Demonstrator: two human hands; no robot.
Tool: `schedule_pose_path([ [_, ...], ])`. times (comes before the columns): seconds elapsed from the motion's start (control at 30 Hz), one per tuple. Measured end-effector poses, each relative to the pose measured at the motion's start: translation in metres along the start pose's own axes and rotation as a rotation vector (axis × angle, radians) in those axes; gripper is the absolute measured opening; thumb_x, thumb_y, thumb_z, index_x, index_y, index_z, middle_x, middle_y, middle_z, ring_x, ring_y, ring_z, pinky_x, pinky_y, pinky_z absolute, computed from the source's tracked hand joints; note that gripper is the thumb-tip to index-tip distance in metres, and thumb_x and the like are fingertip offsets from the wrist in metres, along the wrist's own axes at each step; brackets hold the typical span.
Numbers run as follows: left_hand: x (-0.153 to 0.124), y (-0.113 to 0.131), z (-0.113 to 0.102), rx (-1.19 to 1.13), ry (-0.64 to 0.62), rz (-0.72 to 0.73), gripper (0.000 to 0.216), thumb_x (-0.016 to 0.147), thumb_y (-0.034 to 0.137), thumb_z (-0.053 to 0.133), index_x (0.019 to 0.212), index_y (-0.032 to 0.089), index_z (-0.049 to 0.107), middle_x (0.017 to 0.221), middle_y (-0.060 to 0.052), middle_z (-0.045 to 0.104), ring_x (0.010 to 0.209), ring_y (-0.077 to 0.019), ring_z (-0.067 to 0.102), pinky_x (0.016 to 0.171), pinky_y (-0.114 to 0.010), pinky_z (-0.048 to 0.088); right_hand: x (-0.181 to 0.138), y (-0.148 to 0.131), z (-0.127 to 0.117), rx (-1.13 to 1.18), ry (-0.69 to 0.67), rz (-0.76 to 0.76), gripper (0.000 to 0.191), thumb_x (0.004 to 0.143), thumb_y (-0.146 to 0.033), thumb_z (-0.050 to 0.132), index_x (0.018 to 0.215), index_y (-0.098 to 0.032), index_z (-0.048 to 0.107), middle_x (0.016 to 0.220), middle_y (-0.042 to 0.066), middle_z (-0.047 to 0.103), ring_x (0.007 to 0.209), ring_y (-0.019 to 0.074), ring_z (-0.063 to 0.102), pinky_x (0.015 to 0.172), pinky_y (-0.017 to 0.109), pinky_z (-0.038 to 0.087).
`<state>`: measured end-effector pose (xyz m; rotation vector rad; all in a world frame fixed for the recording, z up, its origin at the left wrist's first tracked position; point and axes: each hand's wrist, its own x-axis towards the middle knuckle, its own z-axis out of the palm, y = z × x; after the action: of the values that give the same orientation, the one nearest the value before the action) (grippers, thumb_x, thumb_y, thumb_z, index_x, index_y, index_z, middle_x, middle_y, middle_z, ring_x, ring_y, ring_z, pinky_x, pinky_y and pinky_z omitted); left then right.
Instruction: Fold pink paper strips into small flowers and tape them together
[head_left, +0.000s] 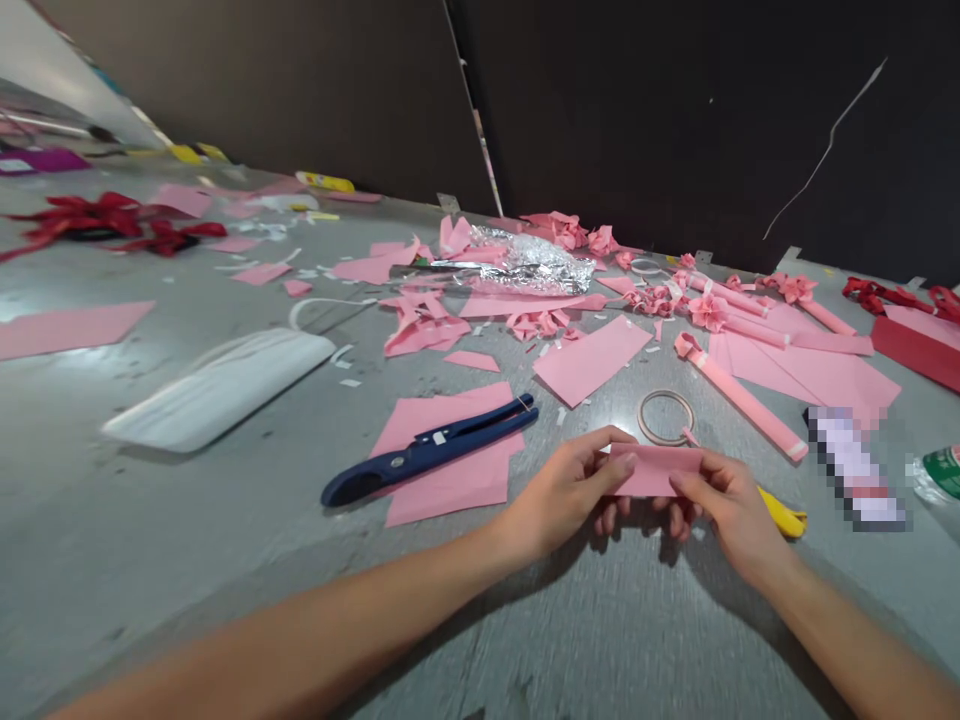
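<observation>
A small pink piece of paper [651, 470] is stretched between my two hands, its top edge looking folded. My left hand [574, 490] pinches its left end, thumb on top and fingers beneath. On the right end, my right hand [731, 505] grips it the same way. Just behind the paper lies a roll of tape [666, 418], seen as a thin ring. To the left, dark blue scissors [431, 450] rest closed on pink paper sheets [457, 495]. Something yellow [784, 513] sits beside my right hand, partly hidden by it.
A white face mask [225, 390] lies at left. Crumpled foil [532, 260], pink paper flowers [709, 310] and rolled pink tubes [742, 395] spread along the black panel [675, 120]. Red ribbon bows [97, 220] are far left. A bottle [941, 475] lies at the right edge.
</observation>
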<state>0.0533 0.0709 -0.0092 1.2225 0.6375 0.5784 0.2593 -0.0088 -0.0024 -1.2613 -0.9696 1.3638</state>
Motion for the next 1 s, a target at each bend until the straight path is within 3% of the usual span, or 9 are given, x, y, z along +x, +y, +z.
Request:
schedule_pose_path([
  [0.1, 0.0004, 0.0022, -0.0001, -0.070, -0.054, -0.053, 0.060, 0.098, 0.075, 0.071, 0.118, 0.019, 0.062, 0.064, 0.000, 0.070, 0.042, -0.0142, 0.063, 0.039, -0.021, 0.048, -0.0002, 0.0002, 0.0003, 0.021, 0.017, -0.004, 0.039, 0.087, -0.048, 0.090, 0.107, -0.015, 0.088, 0.075, 0.008, 0.080, 0.050, 0.0156, 0.067, 0.049, 0.029, 0.056],
  [0.17, 0.0002, 0.0037, -0.0006, -0.096, -0.080, -0.081, 0.062, 0.098, 0.080, 0.066, 0.111, 0.019, 0.063, 0.063, 0.000, 0.070, 0.040, -0.0138, 0.062, 0.038, -0.020, 0.046, -0.0004, 0.0004, 0.0010, 0.007, 0.009, -0.019, 0.036, 0.088, -0.046, 0.089, 0.107, -0.016, 0.089, 0.076, 0.007, 0.080, 0.051, 0.0156, 0.068, 0.050, 0.029, 0.057],
  [0.27, -0.0003, 0.0052, -0.0021, -0.075, -0.067, -0.073, 0.053, 0.099, 0.072, 0.070, 0.104, 0.019, 0.064, 0.060, 0.003, 0.066, 0.037, -0.0097, 0.054, 0.037, -0.017, 0.040, -0.0005, 0.0021, 0.0020, -0.011, 0.008, -0.042, 0.034, 0.090, -0.047, 0.087, 0.106, -0.018, 0.089, 0.078, 0.007, 0.081, 0.052, 0.0158, 0.069, 0.051, 0.030, 0.058],
  [0.4, -0.0010, 0.0039, -0.0036, -0.039, 0.017, -0.020, 0.041, 0.099, 0.058, 0.076, 0.110, 0.021, 0.063, 0.053, 0.010, 0.056, 0.035, -0.0073, 0.045, 0.038, -0.016, 0.033, -0.0004, 0.0049, 0.0008, -0.005, -0.009, -0.023, 0.041, 0.089, -0.049, 0.091, 0.116, -0.019, 0.087, 0.078, 0.006, 0.080, 0.054, 0.0170, 0.069, 0.054, 0.032, 0.059],
  [0.53, -0.0036, 0.0005, -0.0025, 0.051, 0.073, 0.044, 0.039, 0.101, 0.056, 0.074, 0.113, 0.020, 0.064, 0.051, 0.010, 0.052, 0.040, -0.0096, 0.048, 0.042, -0.019, 0.036, -0.0012, 0.0039, -0.0010, 0.006, -0.034, -0.008, 0.054, 0.086, -0.056, 0.095, 0.123, -0.019, 0.084, 0.080, 0.006, 0.079, 0.060, 0.0185, 0.072, 0.057, 0.033, 0.061],
  [0.67, -0.0056, -0.0006, -0.0004, 0.097, 0.099, 0.073, 0.039, 0.101, 0.055, 0.074, 0.112, 0.019, 0.066, 0.058, 0.008, 0.054, 0.048, -0.0102, 0.053, 0.046, -0.020, 0.040, -0.0016, 0.0018, -0.0001, 0.027, -0.014, -0.005, 0.052, 0.089, -0.063, 0.090, 0.113, -0.017, 0.086, 0.085, 0.009, 0.081, 0.057, 0.0170, 0.070, 0.055, 0.033, 0.060],
  [0.87, -0.0010, 0.0001, 0.0008, -0.021, -0.041, 0.017, 0.042, 0.103, 0.060, 0.069, 0.115, 0.020, 0.064, 0.064, 0.009, 0.053, 0.045, -0.0088, 0.052, 0.044, -0.020, 0.042, -0.0008, 0.0035, -0.0004, 0.012, 0.015, -0.036, 0.045, 0.090, -0.058, 0.090, 0.112, -0.019, 0.087, 0.083, 0.008, 0.082, 0.056, 0.0158, 0.068, 0.054, 0.031, 0.057],
  [1.0, 0.0006, -0.0010, 0.0011, -0.051, -0.049, 0.004, 0.038, 0.104, 0.058, 0.068, 0.112, 0.022, 0.062, 0.066, 0.010, 0.049, 0.044, -0.0083, 0.051, 0.043, -0.019, 0.040, 0.0003, 0.0093, 0.0012, -0.026, 0.018, -0.035, 0.047, 0.090, -0.058, 0.089, 0.115, -0.018, 0.086, 0.084, 0.009, 0.081, 0.057, 0.0166, 0.068, 0.054, 0.032, 0.056],
])
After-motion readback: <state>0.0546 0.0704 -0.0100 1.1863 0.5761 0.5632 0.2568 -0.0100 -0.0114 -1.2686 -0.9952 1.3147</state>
